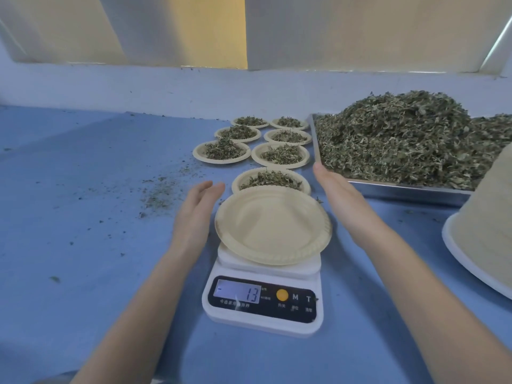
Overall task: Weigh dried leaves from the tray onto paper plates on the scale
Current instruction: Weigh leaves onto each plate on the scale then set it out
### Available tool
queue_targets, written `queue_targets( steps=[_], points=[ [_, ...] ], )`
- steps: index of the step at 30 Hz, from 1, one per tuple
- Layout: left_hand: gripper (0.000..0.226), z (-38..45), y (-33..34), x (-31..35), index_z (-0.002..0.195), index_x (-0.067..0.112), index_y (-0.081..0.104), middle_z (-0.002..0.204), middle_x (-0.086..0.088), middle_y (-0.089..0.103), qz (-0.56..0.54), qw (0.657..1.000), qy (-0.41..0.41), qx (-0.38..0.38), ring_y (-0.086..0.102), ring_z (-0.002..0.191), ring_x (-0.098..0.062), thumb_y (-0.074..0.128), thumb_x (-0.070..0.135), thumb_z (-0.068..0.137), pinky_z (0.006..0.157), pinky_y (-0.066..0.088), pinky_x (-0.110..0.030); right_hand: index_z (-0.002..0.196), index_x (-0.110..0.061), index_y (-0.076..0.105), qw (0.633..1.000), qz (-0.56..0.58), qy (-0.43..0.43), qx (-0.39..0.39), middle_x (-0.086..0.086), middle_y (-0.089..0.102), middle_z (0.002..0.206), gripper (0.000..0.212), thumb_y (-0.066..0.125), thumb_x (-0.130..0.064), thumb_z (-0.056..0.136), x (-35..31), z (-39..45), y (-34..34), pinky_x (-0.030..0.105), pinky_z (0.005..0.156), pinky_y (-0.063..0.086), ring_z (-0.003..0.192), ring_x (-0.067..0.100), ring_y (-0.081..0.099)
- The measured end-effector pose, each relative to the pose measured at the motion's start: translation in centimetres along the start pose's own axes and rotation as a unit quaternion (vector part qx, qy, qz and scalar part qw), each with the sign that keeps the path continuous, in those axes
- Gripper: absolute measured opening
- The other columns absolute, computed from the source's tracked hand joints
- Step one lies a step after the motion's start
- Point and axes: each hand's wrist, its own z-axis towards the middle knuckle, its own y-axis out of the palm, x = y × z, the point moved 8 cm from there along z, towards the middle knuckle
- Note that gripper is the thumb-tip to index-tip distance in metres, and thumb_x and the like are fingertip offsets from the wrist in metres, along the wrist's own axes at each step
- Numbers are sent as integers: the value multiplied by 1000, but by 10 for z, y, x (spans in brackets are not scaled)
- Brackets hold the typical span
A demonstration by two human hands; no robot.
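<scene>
An empty beige paper plate (273, 225) sits on the white digital scale (263, 306), whose display reads -13. My left hand (196, 212) hovers just left of the plate with straight fingers, holding nothing. My right hand (336, 192) hovers to the plate's right, fingers straight, between the plate and the metal tray (401, 188). A tall heap of dried leaves (401, 139) fills the tray. Directly behind the scale stands a filled paper plate (271, 180).
Several more filled plates (221, 152) stand in two rows farther back on the blue table (83, 217). Leaf crumbs (160, 189) are scattered left of the scale. A stack of upturned paper plates (482, 228) stands at the right edge. A wall rises behind the table.
</scene>
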Motion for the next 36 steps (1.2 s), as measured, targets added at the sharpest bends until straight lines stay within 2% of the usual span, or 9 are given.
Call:
queue_targets(
  steps=[2,5,8,12,17,21,23,29,36],
  points=[
    [56,-2,1,0,120,35,56,123,15,56,-1,1000,10,-5,52,118,-9,56,61,70,106,38,-42,86,-46,44,1000,5,-8,-4,-34,40,81,26,36,-70,88,-1,0,1,27,89,28,87,-3,42],
    [51,-4,1,3,123,31,56,122,16,56,1,999,31,-11,51,117,-6,59,54,78,105,39,-38,85,-45,46,1000,17,-14,-4,-34,40,83,27,37,-70,87,-1,0,1,27,89,29,84,-5,45],
    [42,-3,-2,4,124,29,56,123,14,55,2,999,53,-8,51,117,-4,59,45,85,101,39,-32,103,-43,44,1000,13,-21,-17,-32,42,87,31,37,-69,88,0,-1,3,26,88,28,83,-8,44],
    [44,-4,-3,10,124,29,57,128,10,55,21,996,85,-1,50,112,0,60,45,83,86,37,-19,130,-36,44,999,17,-31,-33,-22,44,117,57,39,-71,85,1,-2,6,28,93,26,108,0,39],
    [48,-8,0,31,120,40,54,130,18,50,97,985,140,-7,39,128,-9,51,55,74,109,31,-41,142,-33,39,998,2,-64,-9,-16,38,145,65,42,-68,86,-6,-1,0,27,96,27,130,5,36],
    [61,-7,34,81,122,45,51,130,23,43,292,919,258,-53,28,130,-7,43,70,67,110,18,-32,144,-29,39,981,-99,-138,96,-9,42,146,50,40,-48,97,-28,14,-30,24,96,28,133,10,38],
    [68,1,69,99,126,43,50,138,19,42,355,885,278,-118,27,135,-11,40,70,65,113,16,-39,147,-28,32,975,-148,-125,111,-5,36,150,51,40,-41,99,-28,30,-45,27,102,27,137,15,33],
    [63,42,188,111,140,32,40,150,2,34,411,823,257,-298,21,140,-19,64,45,83,111,21,-37,149,-26,25,948,-295,-14,119,13,27,151,63,51,-31,92,-12,90,-83,43,107,35,133,34,36],
    [76,108,279,81,147,16,29,149,-10,36,490,762,204,-371,39,132,-27,68,31,83,98,35,-30,139,-15,39,900,-397,105,148,15,34,142,56,55,-26,87,9,150,-134,47,104,37,130,38,35]
  ],
)
